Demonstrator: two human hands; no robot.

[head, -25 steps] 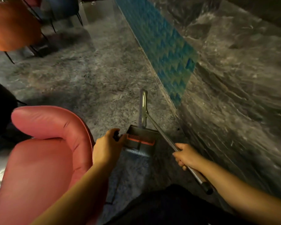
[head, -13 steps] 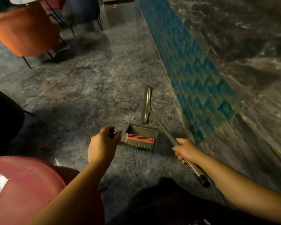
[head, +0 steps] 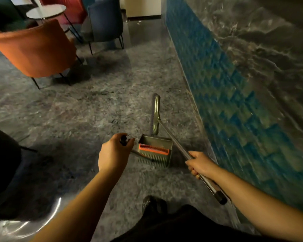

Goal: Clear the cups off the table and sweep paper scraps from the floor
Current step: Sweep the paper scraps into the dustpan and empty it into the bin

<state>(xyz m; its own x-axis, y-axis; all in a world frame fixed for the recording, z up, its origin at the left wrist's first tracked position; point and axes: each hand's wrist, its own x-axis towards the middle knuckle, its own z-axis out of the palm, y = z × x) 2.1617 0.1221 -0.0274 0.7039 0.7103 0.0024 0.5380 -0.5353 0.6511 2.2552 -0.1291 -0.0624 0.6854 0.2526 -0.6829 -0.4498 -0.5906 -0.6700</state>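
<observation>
Dustpan [head: 155,151] — between left grip [head: 115,151] and right grip [head: 198,164]

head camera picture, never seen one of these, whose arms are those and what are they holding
The camera sits on a person's head and looks down, so the two bare arms are the wearer's own. The left hand curls its fingers round the black-tipped handle of an olive-green dustpan with an orange comb strip, which is down at the grey marbled floor. The right hand grips the silver pole of an olive-green broom, its head just beyond the pan. An orange armchair and a small round table stand farther off. No paper scraps show clearly.
</observation>
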